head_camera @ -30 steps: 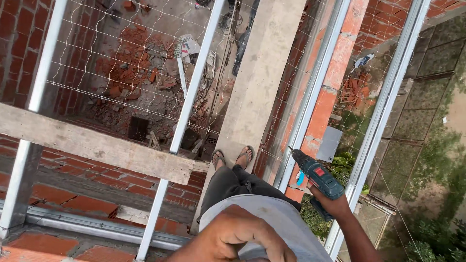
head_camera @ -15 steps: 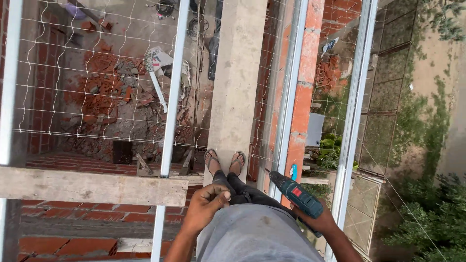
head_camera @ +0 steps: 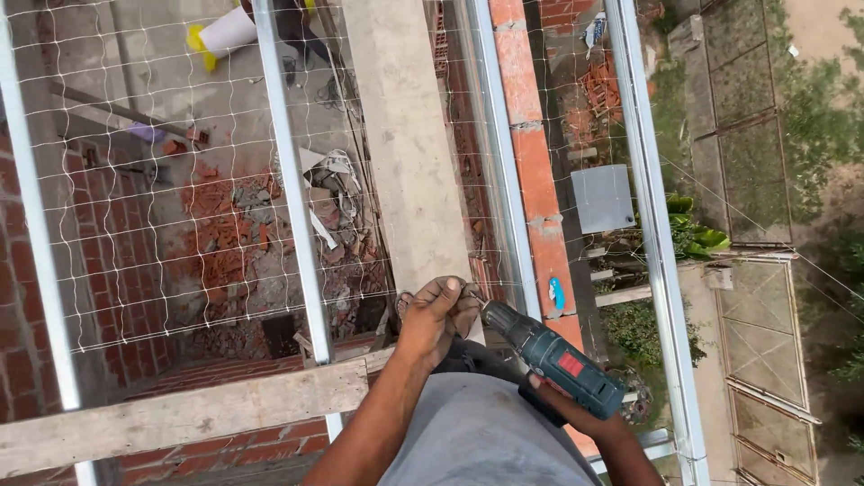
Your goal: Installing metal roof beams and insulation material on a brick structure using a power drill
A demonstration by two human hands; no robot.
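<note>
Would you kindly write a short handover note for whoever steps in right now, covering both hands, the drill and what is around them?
Left hand: reached forward, fingers bunched at the tip of the cordless drill; whether it pinches a screw or bit is too small to tell.
Right hand: gripping the drill's handle, tip aimed at the concrete beam the person stands on.
Around: white safety net stretched between metal rails; wooden plank lies crosswise at lower left; brick rubble lies far below.
Done: net is up across the opening on the left.
Left: no fastening at the drill tip is visible.
</note>
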